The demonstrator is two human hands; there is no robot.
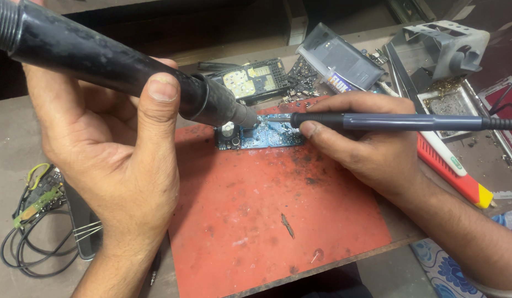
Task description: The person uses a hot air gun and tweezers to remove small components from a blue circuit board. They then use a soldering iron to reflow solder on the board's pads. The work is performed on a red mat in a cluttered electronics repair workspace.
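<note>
My left hand [110,149] grips a thick black hot-air wand [101,63], its metal nozzle aimed down at a small blue circuit board [272,134] on a red work mat [267,215]. In my right hand [358,140] is a slim grey soldering iron [399,121], held like a pen, its tip resting on the board's upper edge beside the nozzle. A round silver part sits on the board's left end.
Behind the mat lie a phone board with a gold keypad [253,80], a grey plastic case [339,55], a flux syringe, a metal iron stand [446,47] and a red-and-white tool [452,168]. Black cables and a green board [35,204] lie at the left.
</note>
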